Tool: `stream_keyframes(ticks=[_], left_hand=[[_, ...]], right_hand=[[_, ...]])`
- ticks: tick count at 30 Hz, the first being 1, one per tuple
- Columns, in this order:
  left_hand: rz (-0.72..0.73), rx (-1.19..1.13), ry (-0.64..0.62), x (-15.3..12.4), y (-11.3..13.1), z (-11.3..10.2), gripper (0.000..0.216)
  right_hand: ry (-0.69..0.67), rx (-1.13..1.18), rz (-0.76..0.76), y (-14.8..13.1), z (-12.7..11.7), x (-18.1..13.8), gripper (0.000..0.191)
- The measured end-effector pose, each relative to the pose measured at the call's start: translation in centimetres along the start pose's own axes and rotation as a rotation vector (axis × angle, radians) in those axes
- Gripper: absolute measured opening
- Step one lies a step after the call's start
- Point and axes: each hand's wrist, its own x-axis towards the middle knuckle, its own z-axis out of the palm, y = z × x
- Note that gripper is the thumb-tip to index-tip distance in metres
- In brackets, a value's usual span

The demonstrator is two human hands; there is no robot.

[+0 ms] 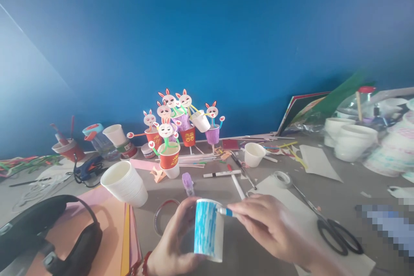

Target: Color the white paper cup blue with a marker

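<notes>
My left hand (173,246) is wrapped round a white paper cup (208,230) whose side is partly coloured in blue strokes. My right hand (271,228) pinches a blue marker (224,211), its tip resting against the cup near the rim. Both hands are low in the middle of the view, just above the grey table (343,189). A red bracelet shows on my left wrist.
Behind stand several paper-cup bunny figures (176,131), a stack of white cups (124,183), a single white cup (254,154), loose markers (221,174), tape (282,177) and black scissors (338,233). Coloured paper sheets (113,224) and black headphones (48,228) lie at left, white bowls (352,142) at right.
</notes>
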Motion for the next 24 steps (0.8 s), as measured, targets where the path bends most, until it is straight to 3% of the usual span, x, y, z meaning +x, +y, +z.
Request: stream_keyframes(ticks=[3, 8, 12, 17, 24], left_hand=[[0.005, -0.022, -0.002, 0.19, 0.17, 0.0, 0.076], [-0.002, -0.018, 0.012, 0.24, 0.22, -0.03, 0.077], [-0.002, -0.028, 0.005, 0.19, 0.04, -0.06, 0.076], [0.009, -0.04, 0.028, 0.07, -0.19, -0.18, 0.078], [0.0, -0.045, 0.03, 0.04, -0.06, -0.11, 0.078]], right_hand=[[-0.043, 0.029, -0.043, -0.23, 0.03, -0.23, 0.03], [0.004, -0.008, 0.071, -0.1, -0.22, -0.13, 0.027], [-0.038, 0.053, 0.016, -0.03, -0.21, -0.13, 0.027], [-0.012, 0.015, 0.087, 0.1, -0.08, -0.09, 0.026], [-0.036, 0.041, 0.075, -0.01, -0.15, -0.1, 0.024]])
